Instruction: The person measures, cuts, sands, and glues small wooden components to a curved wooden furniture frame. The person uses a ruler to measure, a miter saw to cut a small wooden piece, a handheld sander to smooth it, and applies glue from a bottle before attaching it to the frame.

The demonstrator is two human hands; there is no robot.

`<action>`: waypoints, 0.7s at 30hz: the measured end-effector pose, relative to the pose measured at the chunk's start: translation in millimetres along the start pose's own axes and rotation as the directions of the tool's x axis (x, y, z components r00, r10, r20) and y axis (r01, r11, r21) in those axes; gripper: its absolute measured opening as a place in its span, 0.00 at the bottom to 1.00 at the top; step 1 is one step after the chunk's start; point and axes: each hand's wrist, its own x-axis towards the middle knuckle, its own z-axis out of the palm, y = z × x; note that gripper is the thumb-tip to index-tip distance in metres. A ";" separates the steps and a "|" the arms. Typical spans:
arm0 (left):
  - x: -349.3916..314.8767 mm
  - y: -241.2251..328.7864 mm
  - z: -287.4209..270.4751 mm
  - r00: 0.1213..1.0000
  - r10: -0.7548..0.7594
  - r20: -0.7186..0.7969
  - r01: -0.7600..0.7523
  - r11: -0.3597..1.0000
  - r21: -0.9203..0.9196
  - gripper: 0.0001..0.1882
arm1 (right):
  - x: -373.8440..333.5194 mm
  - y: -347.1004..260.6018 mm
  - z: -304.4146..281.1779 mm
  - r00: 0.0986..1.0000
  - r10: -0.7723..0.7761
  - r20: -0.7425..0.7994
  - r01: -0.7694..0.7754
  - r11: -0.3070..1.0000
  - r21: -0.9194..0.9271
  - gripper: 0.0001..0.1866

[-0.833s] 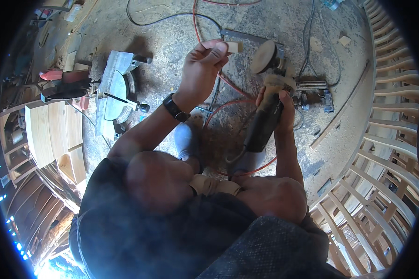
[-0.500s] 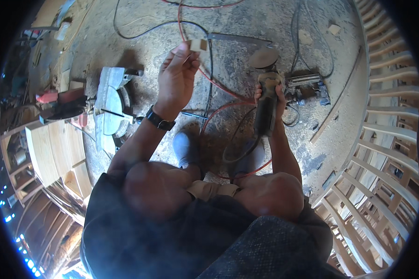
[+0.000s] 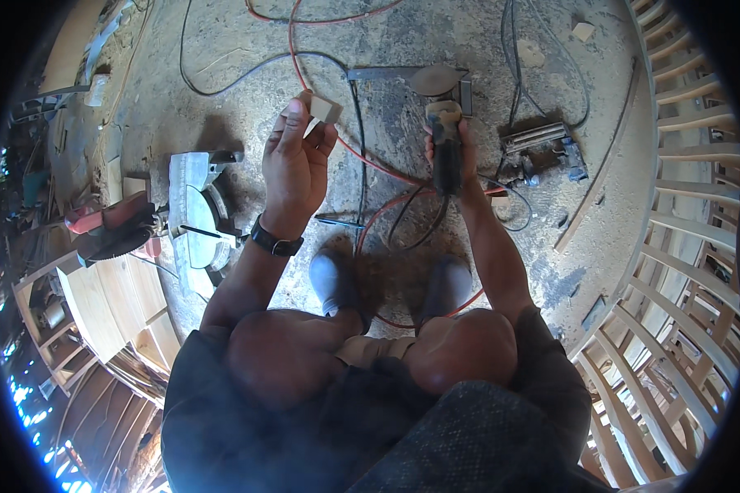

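Note:
My left hand, with a watch at the wrist, pinches a small pale wooden block between thumb and fingers. My right hand is wrapped round the dark body of an angle grinder. At the grinder's far end sits a round sanding disc, apart from the block and to its right. Whether the disc spins cannot be told. Beyond my hands a metal carpenter's square lies on the floor, partly hidden by the disc.
A mitre saw stands at left by pale boards. To the right lie a nail gun and a long wooden strip; slatted wooden frames line that side. A red hose and black cables cross the floor.
The grinder has moved left and farther from me, closer to the block. My left hand has shifted slightly left and nearer, and the block is turned differently.

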 end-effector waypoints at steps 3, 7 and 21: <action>2.8 -1.2 3.4 0.999 0.040 0.010 -0.041 0.996 0.075 0.15 | 21.1 0.5 -3.1 0.997 -0.017 -0.078 0.009 0.995 -0.104 0.50; 6.2 -0.8 4.0 0.991 0.110 0.072 -0.117 0.988 0.099 0.16 | 18.8 -1.9 -7.7 0.997 0.023 -0.069 -0.032 0.992 -0.125 0.43; -4.0 6.4 33.9 0.931 0.234 0.279 -0.254 0.966 0.039 0.20 | -16.9 35.3 27.5 0.741 -0.642 -0.199 -0.293 -0.042 -0.955 0.30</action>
